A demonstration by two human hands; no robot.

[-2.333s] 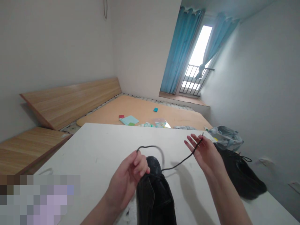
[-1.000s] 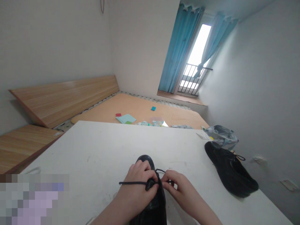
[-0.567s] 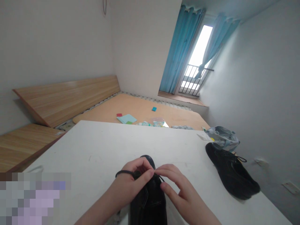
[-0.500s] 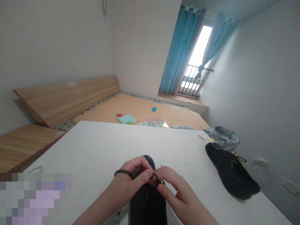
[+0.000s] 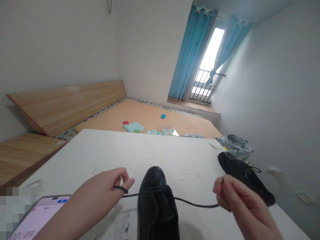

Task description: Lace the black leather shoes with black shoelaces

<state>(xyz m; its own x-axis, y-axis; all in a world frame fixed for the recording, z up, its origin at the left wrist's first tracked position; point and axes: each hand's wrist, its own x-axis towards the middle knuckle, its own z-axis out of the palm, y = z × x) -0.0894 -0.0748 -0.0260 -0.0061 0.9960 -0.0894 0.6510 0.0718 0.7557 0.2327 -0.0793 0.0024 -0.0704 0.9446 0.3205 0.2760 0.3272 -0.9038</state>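
A black shoe (image 5: 158, 206) lies on the white table (image 5: 120, 150) right in front of me, toe pointing away. Its black shoelace (image 5: 197, 204) runs across the upper and out to both sides. On the left, my left hand (image 5: 117, 181) is closed on one end, with the lace looped over near the thumb. My right hand (image 5: 233, 195) pinches the other end, well clear of the shoe on the right. The right-hand stretch of lace sags slightly; the left one is short and nearly straight.
A second black shoe (image 5: 243, 176) stands at the table's right edge, partly behind my right hand. Beyond it sits a plastic bag (image 5: 236, 146). A phone (image 5: 41, 213) lies at front left, partly under my left forearm. Papers and packets lie on the tan surface (image 5: 150, 116) behind.
Both hands were together over the shoe's lacing half a second ago. They have since spread apart to left and right, drawing the lace ends outward. The shoe's toe is now uncovered.
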